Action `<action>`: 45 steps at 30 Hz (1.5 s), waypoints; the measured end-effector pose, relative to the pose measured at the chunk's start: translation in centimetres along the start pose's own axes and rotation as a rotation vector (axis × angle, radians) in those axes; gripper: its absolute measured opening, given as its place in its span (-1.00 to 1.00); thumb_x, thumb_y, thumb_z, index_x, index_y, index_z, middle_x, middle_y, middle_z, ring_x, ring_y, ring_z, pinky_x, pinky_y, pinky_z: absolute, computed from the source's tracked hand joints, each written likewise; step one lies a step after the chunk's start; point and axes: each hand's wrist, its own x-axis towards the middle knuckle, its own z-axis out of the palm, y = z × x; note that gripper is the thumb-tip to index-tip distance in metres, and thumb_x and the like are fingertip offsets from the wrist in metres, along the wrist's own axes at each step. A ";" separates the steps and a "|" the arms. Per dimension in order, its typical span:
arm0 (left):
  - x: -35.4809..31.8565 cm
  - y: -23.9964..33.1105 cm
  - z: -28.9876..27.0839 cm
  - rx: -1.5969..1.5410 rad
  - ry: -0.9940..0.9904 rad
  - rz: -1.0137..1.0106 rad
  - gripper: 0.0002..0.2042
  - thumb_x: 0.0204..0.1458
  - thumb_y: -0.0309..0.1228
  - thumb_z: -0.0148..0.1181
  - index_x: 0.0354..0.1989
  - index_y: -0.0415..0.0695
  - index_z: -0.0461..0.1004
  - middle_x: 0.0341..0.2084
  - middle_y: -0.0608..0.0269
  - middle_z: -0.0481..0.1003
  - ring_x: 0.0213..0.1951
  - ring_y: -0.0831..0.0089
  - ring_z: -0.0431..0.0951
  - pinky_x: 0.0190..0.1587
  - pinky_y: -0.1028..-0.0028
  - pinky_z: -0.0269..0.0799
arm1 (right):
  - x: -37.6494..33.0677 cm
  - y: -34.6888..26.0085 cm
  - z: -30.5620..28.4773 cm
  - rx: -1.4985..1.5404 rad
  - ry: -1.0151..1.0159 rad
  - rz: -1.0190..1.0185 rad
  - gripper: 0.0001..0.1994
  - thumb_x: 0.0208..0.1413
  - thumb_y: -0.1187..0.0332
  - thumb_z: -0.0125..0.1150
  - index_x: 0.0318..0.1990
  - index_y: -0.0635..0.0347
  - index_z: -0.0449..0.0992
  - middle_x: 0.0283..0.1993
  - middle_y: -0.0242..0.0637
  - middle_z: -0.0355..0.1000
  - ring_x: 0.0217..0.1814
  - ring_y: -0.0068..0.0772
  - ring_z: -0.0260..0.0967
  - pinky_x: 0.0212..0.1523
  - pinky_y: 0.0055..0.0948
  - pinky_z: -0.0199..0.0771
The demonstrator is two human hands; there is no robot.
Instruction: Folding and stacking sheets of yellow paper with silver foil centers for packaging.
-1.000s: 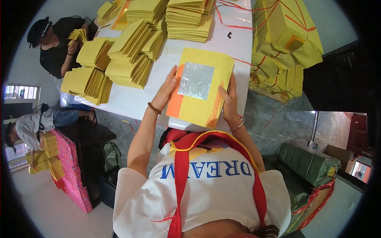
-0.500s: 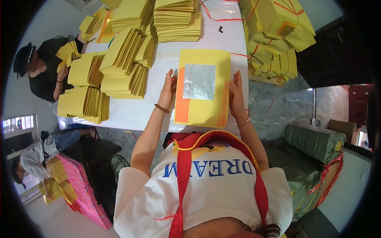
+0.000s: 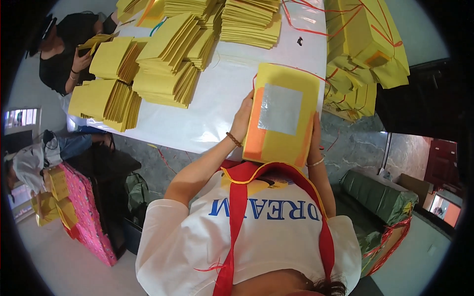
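Observation:
A thick stack of yellow paper (image 3: 281,74) is between my hands at the table's near right edge, tilted a little to the right. Its top sheet bears a silver foil square (image 3: 280,109) and orange strips along the sides. My left hand (image 3: 243,117), below a brown bead bracelet, presses against the stack's left side, with its fingers partly hidden behind the edge. Along the right side lies my right hand (image 3: 315,140), wearing a pale bracelet, its fingers upright against the paper. A red cord (image 3: 306,72) passes behind the stack's far end.
Folded yellow paper piles (image 3: 165,81) fill the table's left and far side. Tied yellow bundles (image 3: 365,39) stand beyond the right edge. A co-worker (image 3: 69,44) handles yellow paper at the left; another person sits lower left. Green wrapped packages (image 3: 380,195) lie at the right.
My hands have closed in from beside the stack onto its two sides. The stack now tilts rightward and sits farther right in view, as the whole view has shifted too.

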 end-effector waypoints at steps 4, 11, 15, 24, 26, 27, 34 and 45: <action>-0.2 -1.2 0.9 0.361 -0.043 0.043 -0.46 0.23 -0.10 -0.34 0.27 -0.22 -0.03 0.19 0.14 0.12 0.19 0.45 0.13 0.21 0.49 0.04 | -0.6 0.4 -3.4 -0.039 0.066 -0.016 -0.52 0.26 0.04 -0.27 0.19 0.14 0.18 0.08 -0.41 0.26 0.08 -0.56 0.18 0.08 -0.51 0.20; 0.0 0.9 2.1 0.094 -0.101 -0.029 -0.46 0.23 -0.11 -0.33 0.27 -0.23 -0.06 0.17 0.15 0.14 0.17 0.47 0.16 0.19 0.49 0.07 | -0.9 0.6 -4.1 0.013 0.027 -0.046 -0.52 0.26 0.04 -0.28 0.20 0.13 0.17 0.08 -0.40 0.25 0.08 -0.56 0.18 0.07 -0.55 0.21; 1.1 -0.3 0.5 0.200 -0.141 -0.014 -0.42 0.21 -0.02 -0.32 0.25 -0.22 -0.03 0.14 0.18 0.15 0.15 0.49 0.16 0.17 0.48 0.12 | -0.3 0.8 -2.3 0.065 -0.005 -0.076 -0.51 0.27 0.03 -0.31 0.22 0.13 0.12 0.11 -0.39 0.21 0.11 -0.54 0.16 0.10 -0.53 0.18; -1.0 3.1 2.2 -0.101 -0.130 -0.062 -0.34 0.19 0.06 -0.47 0.31 -0.16 -0.25 0.29 0.17 -0.11 0.28 0.40 -0.06 0.28 0.39 -0.12 | -2.5 -1.2 -0.8 -0.224 -0.114 -0.322 -0.44 0.29 0.09 -0.42 0.33 0.17 -0.25 0.40 -0.26 -0.26 0.42 -0.39 -0.31 0.34 -0.43 -0.25; -1.4 3.4 2.5 -0.132 -0.040 -0.058 -0.34 0.19 0.07 -0.50 0.32 -0.15 -0.28 0.31 0.18 -0.16 0.31 0.39 -0.13 0.30 0.39 -0.18 | -3.1 -1.4 -0.6 -0.258 -0.126 -0.338 -0.43 0.29 0.09 -0.43 0.34 0.18 -0.31 0.42 -0.25 -0.35 0.44 -0.38 -0.39 0.36 -0.43 -0.31; -1.4 3.4 2.4 -0.033 -0.110 -0.009 -0.35 0.18 0.07 -0.53 0.32 -0.11 -0.30 0.31 0.19 -0.18 0.32 0.38 -0.16 0.31 0.38 -0.22 | -2.9 -1.6 -0.5 -0.368 -0.140 -0.415 -0.43 0.29 0.09 -0.45 0.34 0.18 -0.31 0.42 -0.25 -0.36 0.44 -0.37 -0.40 0.36 -0.43 -0.33; -0.2 4.4 1.1 0.000 -0.167 0.008 -0.30 0.16 0.12 -0.56 0.32 -0.12 -0.39 0.33 0.15 -0.27 0.33 0.35 -0.25 0.31 0.37 -0.26 | -2.3 -0.9 -0.4 -0.350 -0.158 -0.547 -0.46 0.29 0.10 -0.56 0.34 0.17 -0.27 0.43 -0.31 -0.37 0.45 -0.36 -0.45 0.37 -0.40 -0.43; -4.7 1.4 2.3 -0.077 -0.090 -0.119 -0.35 0.16 0.12 -0.46 0.33 0.02 -0.28 0.28 0.27 -0.05 0.27 0.36 0.01 0.26 0.34 -0.02 | -4.8 1.8 -2.1 -0.195 -0.154 -0.351 -0.46 0.29 0.07 -0.55 0.34 0.10 -0.27 0.42 -0.33 -0.36 0.44 -0.41 -0.40 0.37 -0.43 -0.40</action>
